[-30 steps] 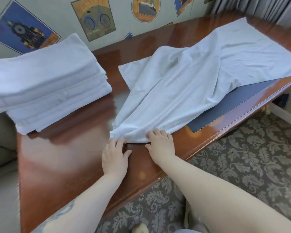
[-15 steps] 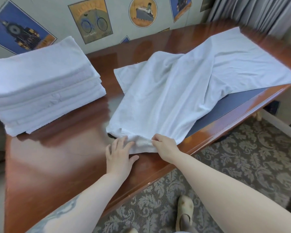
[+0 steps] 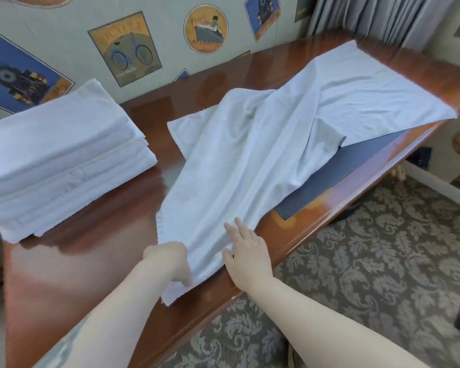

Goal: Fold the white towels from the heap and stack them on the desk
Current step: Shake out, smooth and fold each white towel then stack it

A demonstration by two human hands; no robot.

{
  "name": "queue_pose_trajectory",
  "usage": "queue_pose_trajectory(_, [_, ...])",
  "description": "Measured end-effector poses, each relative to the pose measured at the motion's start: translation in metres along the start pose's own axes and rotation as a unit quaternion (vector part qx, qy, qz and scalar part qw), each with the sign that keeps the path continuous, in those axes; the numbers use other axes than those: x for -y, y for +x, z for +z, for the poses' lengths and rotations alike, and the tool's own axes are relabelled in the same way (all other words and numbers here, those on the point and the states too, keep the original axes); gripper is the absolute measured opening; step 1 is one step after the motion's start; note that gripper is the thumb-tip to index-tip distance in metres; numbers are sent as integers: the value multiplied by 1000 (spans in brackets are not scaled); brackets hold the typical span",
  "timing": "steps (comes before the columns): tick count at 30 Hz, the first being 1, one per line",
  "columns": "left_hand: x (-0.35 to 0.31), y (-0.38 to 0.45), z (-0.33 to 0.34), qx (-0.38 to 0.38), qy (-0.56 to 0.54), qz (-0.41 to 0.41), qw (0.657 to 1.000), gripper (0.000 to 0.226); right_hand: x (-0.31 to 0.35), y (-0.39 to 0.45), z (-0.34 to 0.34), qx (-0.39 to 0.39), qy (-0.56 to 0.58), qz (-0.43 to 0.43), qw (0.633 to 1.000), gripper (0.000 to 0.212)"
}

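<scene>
A wallpaper ship emblem (image 3: 205, 28) reads "ATLANTIC" beneath its liner, while the neighbouring bicycle poster (image 3: 124, 48) carries "BICYCLE" and "Finest Quality".

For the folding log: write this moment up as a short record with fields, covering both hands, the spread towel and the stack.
surface: glossy reddish-brown wooden desk with a dark blue inset pad
towel being folded: long white terry towel, spread along the desk, rumpled in the middle
left hand: fingers curled round the towel's near end
right hand: fingers straight, flat on the towel beside the left hand
finished pile: stack of folded white towels, on the desk's left part, apart from the spread towel
</scene>
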State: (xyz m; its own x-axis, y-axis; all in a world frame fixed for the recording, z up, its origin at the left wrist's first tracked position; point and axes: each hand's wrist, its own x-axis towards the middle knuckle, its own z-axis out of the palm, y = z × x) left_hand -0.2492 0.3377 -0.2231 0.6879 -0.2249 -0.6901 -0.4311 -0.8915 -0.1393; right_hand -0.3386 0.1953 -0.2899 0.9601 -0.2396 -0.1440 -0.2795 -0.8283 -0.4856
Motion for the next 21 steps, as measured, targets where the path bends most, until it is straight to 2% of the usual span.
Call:
queue_pose_trajectory(4, [-82,24,-32,-147,-121,82,978,22,-32,0,-38,-52,15,51,997,46])
queue_pose_trajectory(6, [-137,32,-40,-182,-148,132,963,21,-67,-1,-66,-60,6,87,994,43])
queue_pose_trajectory(12, [-261,60,-74,-177,-260,194,929,18,-184,9,-153,-39,-9,164,986,37])
queue_pose_trajectory(17, [-337,75,-99,-180,-290,190,921,14,-267,28,-205,14,6,193,981,34])
queue_pose_trajectory(21, [-365,103,-122,-176,-320,158,917,11,-315,74,-233,25,11,185,982,32])
